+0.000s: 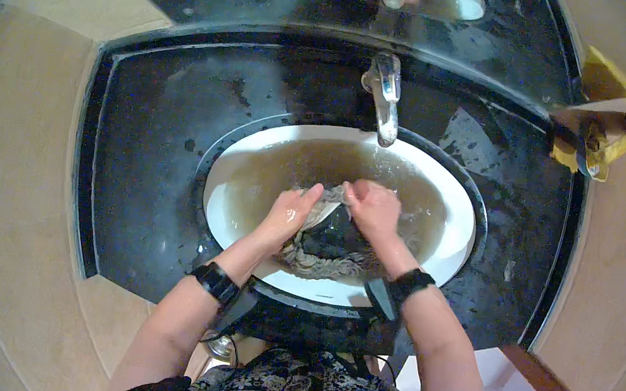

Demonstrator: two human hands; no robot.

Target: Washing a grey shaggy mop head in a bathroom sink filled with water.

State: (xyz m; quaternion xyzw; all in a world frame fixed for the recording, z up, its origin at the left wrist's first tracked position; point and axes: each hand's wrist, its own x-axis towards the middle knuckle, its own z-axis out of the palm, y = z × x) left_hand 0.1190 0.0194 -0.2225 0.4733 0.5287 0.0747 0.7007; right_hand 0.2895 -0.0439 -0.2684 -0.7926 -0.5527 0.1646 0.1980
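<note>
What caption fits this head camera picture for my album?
Both hands, left hand and right hand, grip a grey mop head in a white sink of brown water under the tap.

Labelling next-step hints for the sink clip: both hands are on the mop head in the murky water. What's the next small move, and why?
Probably squeeze and rub the mop head between both hands. The left hand and right hand already grip its grey strands from either side, half sunk in brown water in the white basin, and the water looks dirty, so grime is coming out. The faucet sits just above.
</note>
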